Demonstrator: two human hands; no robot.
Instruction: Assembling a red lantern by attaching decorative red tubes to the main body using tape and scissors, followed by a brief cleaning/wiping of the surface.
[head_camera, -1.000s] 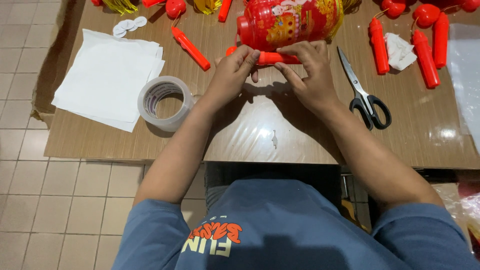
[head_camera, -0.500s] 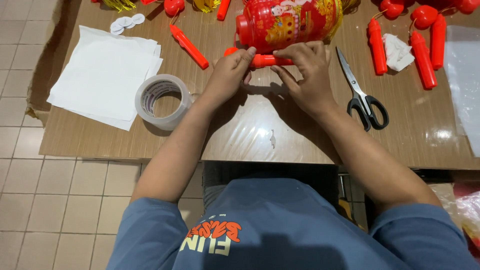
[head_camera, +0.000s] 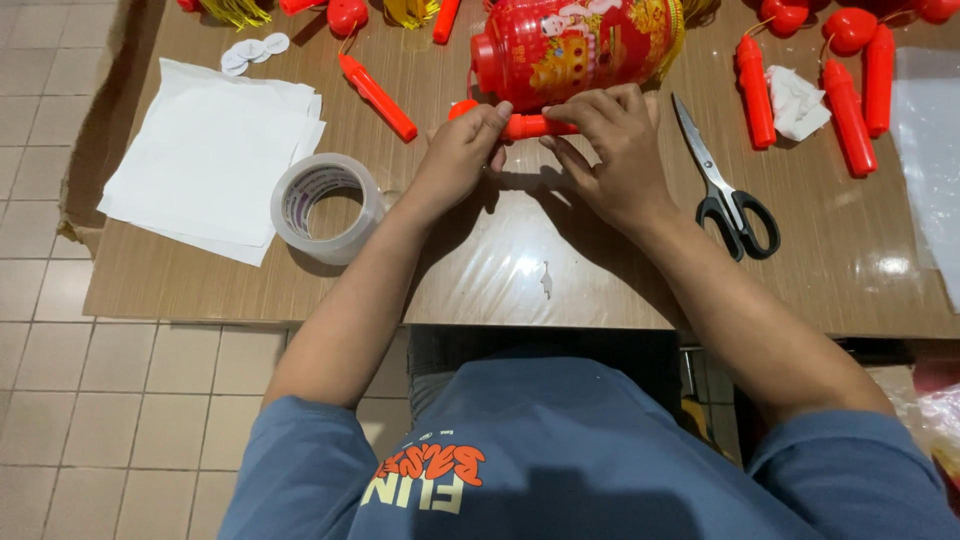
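Observation:
Both of my hands hold one red plastic stick (head_camera: 527, 126) that lies crosswise on the wooden table (head_camera: 520, 270). My left hand (head_camera: 462, 152) pinches its left end with thumb and fingers. My right hand (head_camera: 612, 150) grips its right part, fingers curled over it. Just beyond the stick lies a red lantern (head_camera: 575, 42) with gold pictures, on its side and close to my fingertips.
A roll of clear tape (head_camera: 327, 205) stands left of my left arm, beside a stack of white sheets (head_camera: 212, 155). Black-handled scissors (head_camera: 725, 185) lie right of my right hand. More red sticks (head_camera: 378, 97) and a crumpled white tissue (head_camera: 797, 102) lie about the far side.
My hands stay on the red stick, with only small shifts of the fingers along it. The view has shifted slightly.

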